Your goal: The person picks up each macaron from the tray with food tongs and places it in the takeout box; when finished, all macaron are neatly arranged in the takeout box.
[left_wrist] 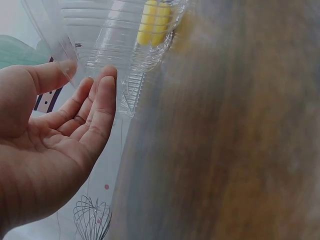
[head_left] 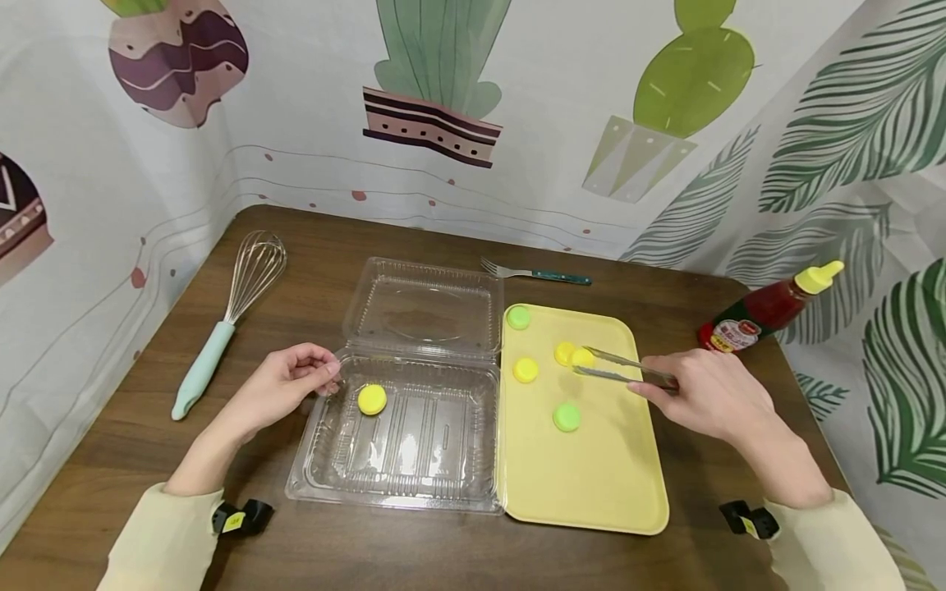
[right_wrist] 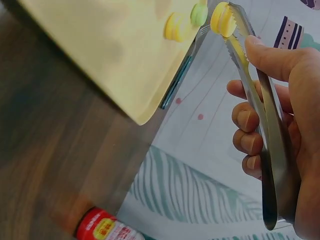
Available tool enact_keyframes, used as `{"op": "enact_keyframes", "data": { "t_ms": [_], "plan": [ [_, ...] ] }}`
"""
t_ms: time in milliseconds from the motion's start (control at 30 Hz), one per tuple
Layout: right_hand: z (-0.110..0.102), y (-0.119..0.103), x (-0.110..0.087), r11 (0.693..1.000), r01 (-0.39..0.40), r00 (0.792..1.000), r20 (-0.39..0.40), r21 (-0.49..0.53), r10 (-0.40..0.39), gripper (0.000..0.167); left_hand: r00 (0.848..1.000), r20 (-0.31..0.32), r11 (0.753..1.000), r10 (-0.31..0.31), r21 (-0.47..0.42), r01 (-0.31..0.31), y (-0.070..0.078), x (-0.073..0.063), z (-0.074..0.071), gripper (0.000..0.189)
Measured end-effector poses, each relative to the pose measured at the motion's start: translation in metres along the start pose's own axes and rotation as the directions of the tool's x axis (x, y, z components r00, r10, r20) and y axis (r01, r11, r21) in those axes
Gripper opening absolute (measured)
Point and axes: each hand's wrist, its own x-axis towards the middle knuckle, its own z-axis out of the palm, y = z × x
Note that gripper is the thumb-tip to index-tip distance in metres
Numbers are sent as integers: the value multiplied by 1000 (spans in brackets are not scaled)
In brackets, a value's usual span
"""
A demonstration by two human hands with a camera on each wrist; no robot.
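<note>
My right hand [head_left: 709, 394] grips metal tongs [right_wrist: 275, 155] over the yellow tray [head_left: 591, 492], thumb on one side and fingers curled round the other. A yellow macaron [right_wrist: 224, 20] sits between the serrated tips of the tongs. Right against it in the head view is a second yellow macaron [head_left: 565, 354]. My left hand [head_left: 284, 382] is by the upper left corner of the clear plastic box [head_left: 488, 460]. Its fingers curve loosely, and a gap shows between thumb and fingertips in the left wrist view. Inside the box lies a yellow macaron [head_left: 372, 400].
Also on the tray are a yellow macaron [head_left: 525, 370] and two green macarons [head_left: 567, 417]. The box's lid [head_left: 424, 316] lies folded back. A fork [head_left: 539, 274] is behind the tray, a whisk [head_left: 214, 353] at the left, a ketchup bottle [head_left: 769, 310] at the right.
</note>
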Motion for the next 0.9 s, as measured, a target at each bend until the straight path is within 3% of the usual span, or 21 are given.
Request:
{"op": "enact_keyframes", "data": {
  "t_ms": [900],
  "plan": [
    [-3,-49,49,988,153,988,-9,9,-153,32,1000,1,1000,-32,0,32,2,0,1,27]
  ]
}}
